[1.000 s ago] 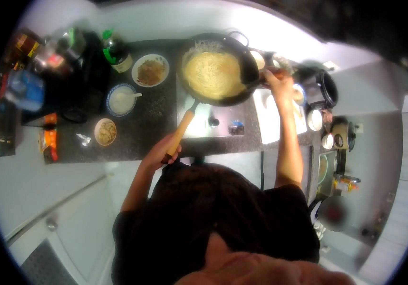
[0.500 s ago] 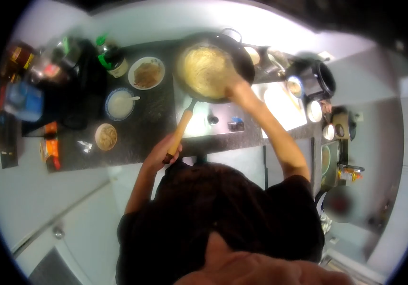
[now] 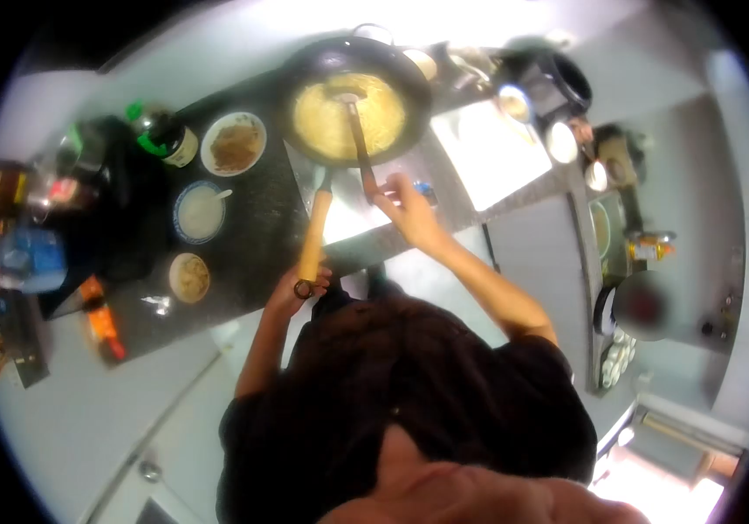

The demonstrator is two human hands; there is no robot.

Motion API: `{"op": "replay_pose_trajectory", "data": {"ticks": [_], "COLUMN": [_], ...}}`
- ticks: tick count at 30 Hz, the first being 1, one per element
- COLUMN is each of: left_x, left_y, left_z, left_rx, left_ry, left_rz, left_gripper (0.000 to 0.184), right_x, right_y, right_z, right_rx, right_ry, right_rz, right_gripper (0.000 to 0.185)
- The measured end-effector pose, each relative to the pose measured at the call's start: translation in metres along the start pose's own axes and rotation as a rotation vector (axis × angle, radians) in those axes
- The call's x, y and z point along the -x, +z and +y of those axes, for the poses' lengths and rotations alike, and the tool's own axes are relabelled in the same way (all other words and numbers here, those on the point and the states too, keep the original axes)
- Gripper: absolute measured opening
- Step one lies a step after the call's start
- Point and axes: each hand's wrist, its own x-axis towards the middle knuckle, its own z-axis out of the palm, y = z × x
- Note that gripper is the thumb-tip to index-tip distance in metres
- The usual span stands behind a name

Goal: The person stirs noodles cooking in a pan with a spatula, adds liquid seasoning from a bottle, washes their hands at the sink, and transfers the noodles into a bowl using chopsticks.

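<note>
A dark wok [image 3: 294, 140] holds a pale yellow, stringy-looking food [image 3: 318, 109] spread across its bottom. Its light wooden handle [image 3: 314, 231] points back toward my body, and my left hand [image 3: 292, 290] is closed round the handle's lower end. A spatula [image 3: 358, 140] with a long dark handle rests its head on the food. My right hand [image 3: 408, 212] pinches the near end of that spatula's handle, just outside the wok rim. Beneath the wok is a shiny cooktop surface [image 3: 348, 218].
Left of the wok stand a plate of brown food [image 3: 236, 147], a blue-rimmed bowl [image 3: 199, 212] with a white spoon, a small bowl of pale pieces [image 3: 189, 278] and a green-capped bottle [image 3: 161, 133]. To the right lie a white board [image 3: 488, 162] and a dark pot [image 3: 558, 83].
My right hand has drawn back from over the wok toward my body, and the spatula now shows clearly. My left hand still grips the wok handle. The whole view has tilted.
</note>
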Motion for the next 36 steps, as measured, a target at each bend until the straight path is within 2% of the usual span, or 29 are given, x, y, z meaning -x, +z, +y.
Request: {"op": "replay_pose_trajectory", "data": {"ticks": [1,2,3,5,9,11,13,15,18,21,26,29,31,33,34,36], "left_x": [-0.001,-0.003,-0.007,-0.016,-0.022,-0.022,-0.023,-0.020,-0.015,-0.020,-0.038,-0.052,-0.057,-0.066,-0.068,-0.073], "left_y": [-0.002,-0.004,-0.004,-0.005,0.013,0.024,0.033,0.038,0.040,0.061,0.099,0.121,0.148,0.165,0.182,0.195], "left_z": [-0.005,-0.007,-0.008,-0.012,-0.010,-0.011,-0.016,-0.029,-0.052,-0.071,-0.106,-0.129,-0.139,-0.150,-0.150,-0.156], "left_rx": [-0.010,-0.055,-0.102,-0.160,-0.266,-0.302,-0.335,-0.294,-0.146,-0.168,-0.131,-0.116,-0.178,-0.169,-0.199,-0.197], "left_ry": [-0.019,-0.068,-0.110,-0.154,-0.173,-0.188,-0.199,-0.230,-0.179,-0.186,-0.202,-0.205,-0.214,-0.239,-0.277,-0.327], "left_rz": [-0.009,0.003,0.016,0.049,0.159,0.214,0.267,0.357,0.265,0.269,0.207,0.132,0.187,0.152,0.220,0.280], "left_gripper": [0.045,0.045,0.045,0.043,0.038,0.037,0.036,0.036,0.036,0.037,0.038,0.039,0.038,0.037,0.037,0.037], "right_x": [-0.007,-0.016,-0.027,-0.047,-0.054,-0.034,-0.006,0.017,0.043,0.066,0.089,0.084,0.078,0.071,0.067,0.060], "right_y": [0.009,0.017,0.020,0.017,-0.018,-0.062,-0.096,-0.126,-0.171,-0.213,-0.264,-0.272,-0.275,-0.282,-0.285,-0.293], "right_z": [0.008,0.008,0.005,-0.002,0.003,-0.001,0.017,0.043,0.095,0.165,0.260,0.300,0.315,0.323,0.324,0.327], "right_rx": [-0.312,-0.678,-0.688,-1.230,-1.167,-1.455,-1.346,-1.275,-1.161,-1.159,-1.277,-1.337,-1.396,-1.400,-1.408,-1.289], "right_ry": [0.219,0.395,0.393,0.589,0.407,0.392,0.330,0.232,0.231,0.305,0.398,0.382,0.400,0.390,0.385,0.360], "right_rz": [-0.008,0.004,0.019,-0.204,-0.181,-0.229,-0.152,-0.067,0.043,0.130,0.092,0.054,0.065,-0.002,0.016,-0.055], "right_gripper": [0.043,0.036,0.036,0.025,0.021,0.015,0.014,0.026,0.025,0.023,0.021,0.024,0.025,0.026,0.026,0.024]}}
